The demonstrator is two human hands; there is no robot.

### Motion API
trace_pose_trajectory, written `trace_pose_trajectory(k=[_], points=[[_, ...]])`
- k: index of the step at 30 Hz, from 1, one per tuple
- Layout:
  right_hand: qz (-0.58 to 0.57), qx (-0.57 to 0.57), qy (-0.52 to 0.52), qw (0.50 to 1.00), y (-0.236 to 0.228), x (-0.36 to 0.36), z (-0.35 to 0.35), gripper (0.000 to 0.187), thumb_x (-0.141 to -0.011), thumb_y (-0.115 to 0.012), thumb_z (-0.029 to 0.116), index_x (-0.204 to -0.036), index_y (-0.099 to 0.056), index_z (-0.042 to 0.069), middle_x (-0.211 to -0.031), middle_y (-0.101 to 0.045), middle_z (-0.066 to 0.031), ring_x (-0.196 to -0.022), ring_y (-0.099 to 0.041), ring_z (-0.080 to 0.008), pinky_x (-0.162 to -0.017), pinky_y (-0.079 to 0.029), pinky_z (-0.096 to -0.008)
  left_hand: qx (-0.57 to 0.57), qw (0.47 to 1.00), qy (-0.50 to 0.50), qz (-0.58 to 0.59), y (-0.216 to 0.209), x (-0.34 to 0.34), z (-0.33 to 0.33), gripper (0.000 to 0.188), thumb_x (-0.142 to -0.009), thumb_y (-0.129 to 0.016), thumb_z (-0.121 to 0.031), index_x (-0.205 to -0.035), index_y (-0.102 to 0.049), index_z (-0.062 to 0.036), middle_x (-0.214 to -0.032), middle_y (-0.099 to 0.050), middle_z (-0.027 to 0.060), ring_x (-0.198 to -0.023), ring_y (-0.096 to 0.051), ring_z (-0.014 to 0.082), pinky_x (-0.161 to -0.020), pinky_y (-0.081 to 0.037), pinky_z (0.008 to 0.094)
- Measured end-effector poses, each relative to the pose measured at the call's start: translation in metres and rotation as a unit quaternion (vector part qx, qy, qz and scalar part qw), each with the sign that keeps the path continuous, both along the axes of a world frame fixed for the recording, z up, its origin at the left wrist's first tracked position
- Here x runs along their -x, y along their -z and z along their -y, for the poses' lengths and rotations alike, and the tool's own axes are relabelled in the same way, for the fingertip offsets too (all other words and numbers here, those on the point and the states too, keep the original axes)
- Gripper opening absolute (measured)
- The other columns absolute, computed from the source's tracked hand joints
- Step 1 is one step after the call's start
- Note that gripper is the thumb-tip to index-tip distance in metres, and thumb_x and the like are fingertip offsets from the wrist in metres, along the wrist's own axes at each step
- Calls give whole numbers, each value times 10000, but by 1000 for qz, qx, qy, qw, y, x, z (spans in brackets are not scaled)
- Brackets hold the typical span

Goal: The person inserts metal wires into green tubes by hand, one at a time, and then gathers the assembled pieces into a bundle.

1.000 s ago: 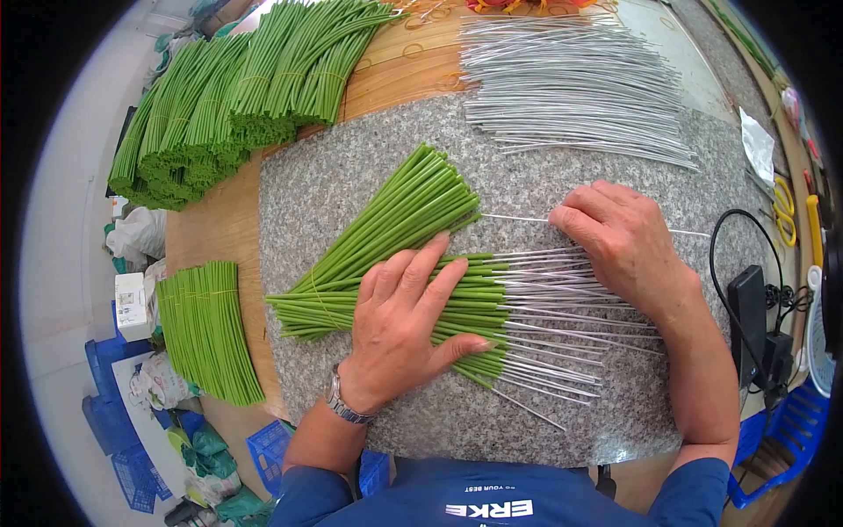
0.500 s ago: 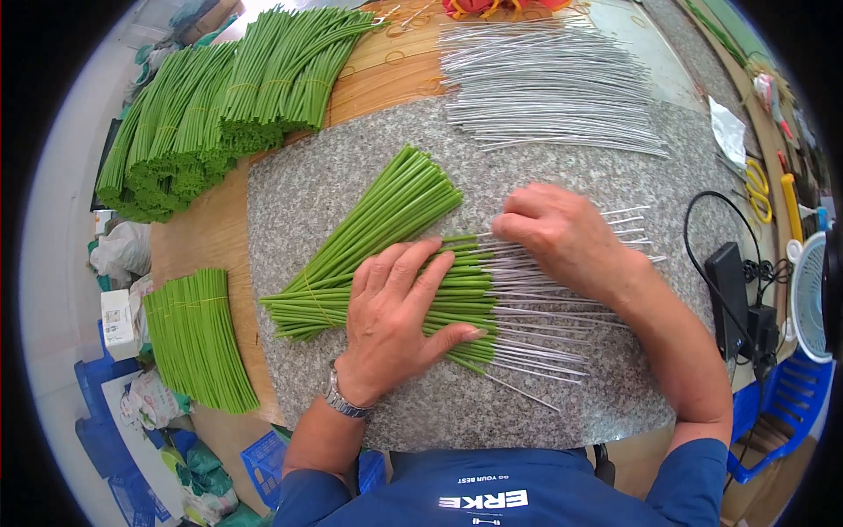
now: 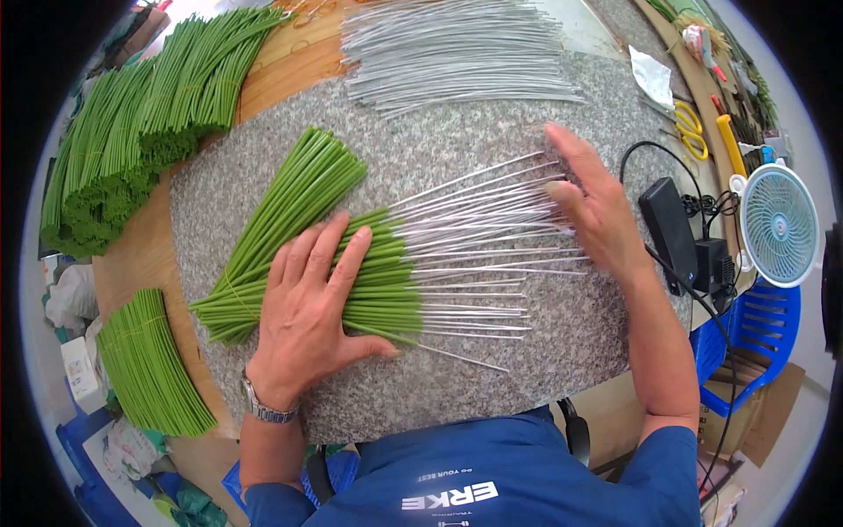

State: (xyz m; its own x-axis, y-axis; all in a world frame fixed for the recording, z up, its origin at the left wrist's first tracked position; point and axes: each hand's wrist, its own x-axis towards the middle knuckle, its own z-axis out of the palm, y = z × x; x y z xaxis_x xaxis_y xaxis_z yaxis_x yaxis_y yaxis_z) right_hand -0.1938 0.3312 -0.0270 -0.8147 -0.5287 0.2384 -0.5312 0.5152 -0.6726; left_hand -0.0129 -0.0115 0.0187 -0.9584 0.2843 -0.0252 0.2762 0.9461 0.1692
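My left hand [image 3: 303,312], with a metal watch at its wrist, lies flat with fingers spread across a fan of green plastic tubes [image 3: 379,303]. Thin silvery wires [image 3: 479,218] stick out of the tubes' right ends. Around the wires' far ends is my right hand [image 3: 597,206], thumb and forefinger apart; whether it touches them I cannot tell. More green tubes of the same bundle [image 3: 294,198], showing no wires, splay toward the upper right. A yellow band [image 3: 230,290] crosses the bundle near its left end.
Loose wires [image 3: 457,57] lie in a pile at the back of the speckled grey board [image 3: 527,382]. Stacks of green tubes [image 3: 145,123] stand back left, with another bundle [image 3: 156,364] nearer. At right are yellow scissors [image 3: 690,132], a black adapter [image 3: 672,233] with cables, and a fan [image 3: 779,224].
My right hand has moved from beside the tubes' ends out to the wires' far ends, and its pinched fingers have parted. My left hand stays on the tubes. The whole view has shifted.
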Motion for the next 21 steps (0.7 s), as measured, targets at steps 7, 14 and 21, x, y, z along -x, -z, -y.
trace_pose_trajectory(k=[7,14,21], points=[[77,14,-28,997,0,-16,35,851,-1108,-489,675,-1651,-470,19,-1669,-513,-246,-1581,-442,-432,-1324,-328,-501,7,999,4,-33,12,-4,3,1223,-735,-767,-814,-1670,-463,-88,-1681,-468,198,-1493,-483,406,-1243,-372,548],[146,126,-74,978,-5,-15,55,803,-1122,-524,627,-1657,-480,30,-1676,-526,-218,-1602,-433,-365,-1328,-308,-454,20,997,-15,-76,25,-13,2,1195,-821,-672,-860,-1655,-457,-32,-1665,-477,213,-1492,-490,410,-1242,-378,557],[175,129,-120,969,-7,-24,68,873,-1134,-472,648,-1650,-449,-56,-1684,-519,-209,-1620,-409,-316,-1346,-266,-418,18,996,-14,-83,26,-11,1,1164,-861,-639,-858,-1649,-459,-21,-1657,-488,220,-1487,-500,404,-1239,-382,555]])
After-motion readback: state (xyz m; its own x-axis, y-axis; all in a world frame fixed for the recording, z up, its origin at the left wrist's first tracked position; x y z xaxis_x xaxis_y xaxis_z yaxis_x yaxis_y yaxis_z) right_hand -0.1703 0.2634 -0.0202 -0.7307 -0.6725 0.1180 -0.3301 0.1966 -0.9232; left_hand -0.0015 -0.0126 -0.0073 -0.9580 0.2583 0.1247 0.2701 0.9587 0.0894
